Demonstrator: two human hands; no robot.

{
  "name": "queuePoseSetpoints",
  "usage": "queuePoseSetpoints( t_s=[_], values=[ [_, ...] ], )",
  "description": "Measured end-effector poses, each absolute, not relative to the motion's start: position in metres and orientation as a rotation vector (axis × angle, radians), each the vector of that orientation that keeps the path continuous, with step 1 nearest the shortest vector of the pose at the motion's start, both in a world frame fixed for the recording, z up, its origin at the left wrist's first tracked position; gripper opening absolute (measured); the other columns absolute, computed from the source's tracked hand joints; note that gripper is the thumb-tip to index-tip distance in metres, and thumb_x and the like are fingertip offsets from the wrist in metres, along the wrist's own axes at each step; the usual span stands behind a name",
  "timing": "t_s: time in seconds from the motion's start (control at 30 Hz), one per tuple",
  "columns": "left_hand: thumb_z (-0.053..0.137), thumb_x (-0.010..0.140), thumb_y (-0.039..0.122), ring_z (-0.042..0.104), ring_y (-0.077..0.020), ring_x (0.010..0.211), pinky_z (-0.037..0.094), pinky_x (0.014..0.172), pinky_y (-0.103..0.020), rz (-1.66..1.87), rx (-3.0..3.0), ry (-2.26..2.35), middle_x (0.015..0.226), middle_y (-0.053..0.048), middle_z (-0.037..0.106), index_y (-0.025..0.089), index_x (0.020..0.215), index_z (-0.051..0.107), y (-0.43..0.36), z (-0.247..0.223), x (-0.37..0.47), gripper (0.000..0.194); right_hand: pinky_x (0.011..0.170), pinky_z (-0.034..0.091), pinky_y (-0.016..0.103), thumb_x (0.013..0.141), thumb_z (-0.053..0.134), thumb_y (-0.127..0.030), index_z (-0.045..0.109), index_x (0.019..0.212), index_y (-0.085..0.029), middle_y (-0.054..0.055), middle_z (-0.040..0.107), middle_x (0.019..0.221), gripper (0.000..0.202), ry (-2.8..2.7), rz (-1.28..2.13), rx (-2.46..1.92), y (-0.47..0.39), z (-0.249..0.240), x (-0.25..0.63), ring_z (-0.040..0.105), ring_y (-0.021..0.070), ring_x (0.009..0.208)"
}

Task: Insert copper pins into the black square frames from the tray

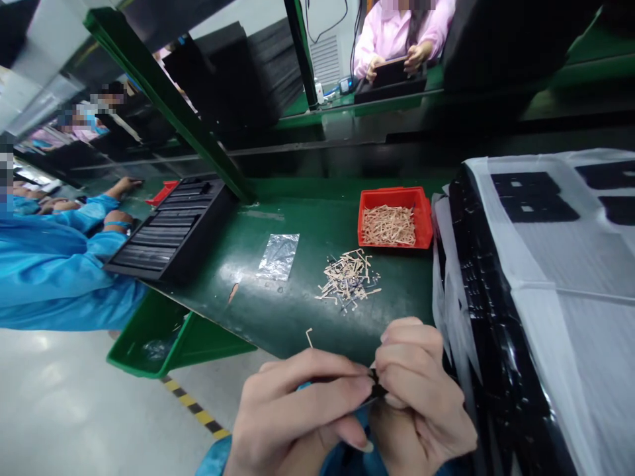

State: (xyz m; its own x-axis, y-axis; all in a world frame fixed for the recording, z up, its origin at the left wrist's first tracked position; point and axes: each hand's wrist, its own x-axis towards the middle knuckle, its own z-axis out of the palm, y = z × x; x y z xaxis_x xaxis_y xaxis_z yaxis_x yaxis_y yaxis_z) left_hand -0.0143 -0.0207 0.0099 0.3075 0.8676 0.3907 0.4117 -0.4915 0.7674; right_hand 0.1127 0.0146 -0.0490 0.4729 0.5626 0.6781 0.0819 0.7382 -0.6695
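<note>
Close to me, above the near edge of the green table (262, 311), my left hand (297, 410) and my right hand (421, 390) meet. Both are closed in a pinch on a small black part (378, 383), most of which the fingers cover. A single thin beige strip with a hooked end (309, 337) shows just past my left hand. Beyond my hands lies a loose pile of similar beige strips (347, 277), mixed with small dark bits. A red bin (421, 221) behind the pile holds many more strips.
A clear plastic bag (278, 256) lies left of the pile. At right stands a stack of black trays with white sheeting (570, 258). A black tray (173, 228), a blue-sleeved co-worker (64, 264) and a green bin (198, 347) are left. A pink-sleeved person (397, 39) sits opposite.
</note>
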Motion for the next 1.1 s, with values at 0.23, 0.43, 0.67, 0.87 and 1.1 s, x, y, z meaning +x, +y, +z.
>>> queuePoseSetpoints(
  t_s=[0.23, 0.43, 0.67, 0.87, 1.1],
  values=[
    [0.064, 0.103, 0.008, 0.069, -0.0092, 0.067, 0.056, 0.063, -0.02, 1.098, 1.884, 1.382, 0.088, 0.001, 0.068, 0.025, 0.115, 0.078, -0.025, 0.007, -0.006, 0.025, 0.063, 0.04, 0.035, 0.09, 0.054, -0.003, 0.058, 0.077, -0.019, -0.001, 0.054, 0.068, 0.02, -1.081, 0.511, -0.71, 0.018, -0.054, 0.118, 0.049, 0.0147, 0.065],
    [0.049, 0.112, 0.02, 0.065, -0.0106, 0.061, 0.053, 0.058, -0.021, 1.094, 1.647, 1.379, 0.073, 0.002, 0.066, 0.027, 0.107, 0.081, -0.015, 0.012, -0.002, 0.033, 0.065, 0.04, 0.033, 0.101, 0.055, -0.015, 0.059, 0.081, -0.02, 0.0, 0.055, 0.073, 0.021, -1.066, 0.803, -0.772, 0.016, -0.059, 0.123, 0.051, 0.0164, 0.075],
    [0.069, 0.1, 0.015, 0.065, -0.0094, 0.058, 0.051, 0.05, -0.019, 1.18, 1.825, 1.509, 0.075, 0.004, 0.072, 0.029, 0.112, 0.084, -0.018, 0.011, -0.009, 0.023, 0.071, 0.048, 0.031, 0.106, 0.056, -0.02, 0.064, 0.086, -0.02, 0.001, 0.063, 0.081, 0.022, -1.094, 0.87, -0.779, 0.025, -0.058, 0.124, 0.059, 0.0163, 0.081],
    [0.069, 0.096, 0.003, 0.081, -0.0097, 0.083, 0.066, 0.067, -0.015, 1.522, 2.172, 1.479, 0.122, 0.004, 0.085, 0.027, 0.118, 0.084, -0.023, -0.002, -0.02, 0.036, 0.086, 0.054, 0.035, 0.102, 0.069, -0.046, 0.073, 0.104, -0.021, 0.005, 0.07, 0.097, 0.025, -1.05, 0.942, -0.604, 0.031, -0.057, 0.119, 0.066, 0.0198, 0.097],
    [0.074, 0.091, 0.004, 0.082, -0.012, 0.078, 0.067, 0.074, -0.019, 1.61, 2.28, 1.59, 0.102, 0.004, 0.088, 0.026, 0.111, 0.084, -0.026, 0.001, -0.042, 0.031, 0.082, 0.057, 0.028, 0.092, 0.076, -0.06, 0.076, 0.119, -0.025, 0.005, 0.072, 0.104, 0.044, -1.039, 0.948, -0.559, 0.033, -0.058, 0.111, 0.066, 0.017, 0.094]
  ],
)
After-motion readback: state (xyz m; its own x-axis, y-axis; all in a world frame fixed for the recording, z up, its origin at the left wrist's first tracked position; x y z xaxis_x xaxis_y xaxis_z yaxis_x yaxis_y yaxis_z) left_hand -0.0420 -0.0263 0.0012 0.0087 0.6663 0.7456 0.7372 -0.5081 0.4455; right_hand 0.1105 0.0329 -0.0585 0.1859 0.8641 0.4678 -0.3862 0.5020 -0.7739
